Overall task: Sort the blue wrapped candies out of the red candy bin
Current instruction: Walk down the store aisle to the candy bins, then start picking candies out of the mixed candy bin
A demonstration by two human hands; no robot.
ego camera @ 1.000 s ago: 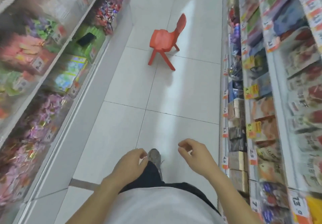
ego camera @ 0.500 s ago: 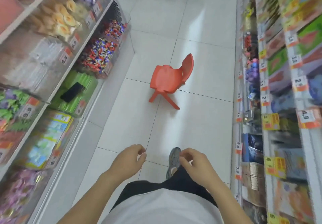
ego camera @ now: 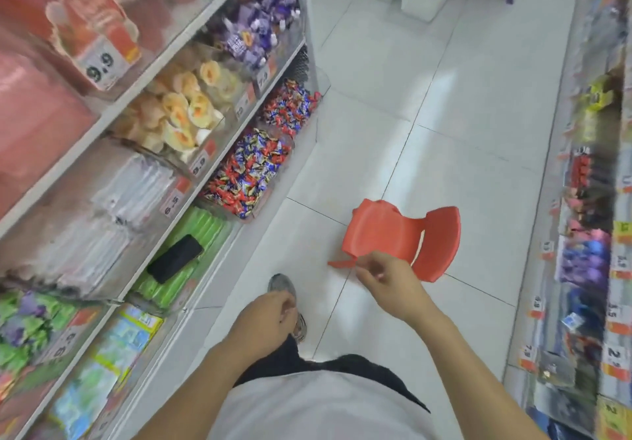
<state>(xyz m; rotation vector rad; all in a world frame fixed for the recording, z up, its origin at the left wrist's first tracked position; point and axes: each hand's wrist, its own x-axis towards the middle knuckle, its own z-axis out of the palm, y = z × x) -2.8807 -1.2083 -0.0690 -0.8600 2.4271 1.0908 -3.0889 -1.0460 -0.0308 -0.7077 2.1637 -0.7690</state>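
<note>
Red stool (ego camera: pixel 403 237) mid-aisle, bare tile (ego camera: pixel 427 104) beyond; blurred shelves (ego camera: pixel 219 179) flanking.

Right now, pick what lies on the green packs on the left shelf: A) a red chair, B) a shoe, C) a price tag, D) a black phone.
D: a black phone lies flat on top of the green packs on the low left shelf.

The person has walked up the aisle: the red chair (ego camera: pixel 407 237), well ahead a second ago, now sits just beyond the right hand (ego camera: pixel 386 280). That hand has lifted forward, apart from the left hand (ego camera: pixel 270 320). The bin of red and blue candies (ego camera: pixel 248 174) now lies ahead-left of the fingers.
</note>
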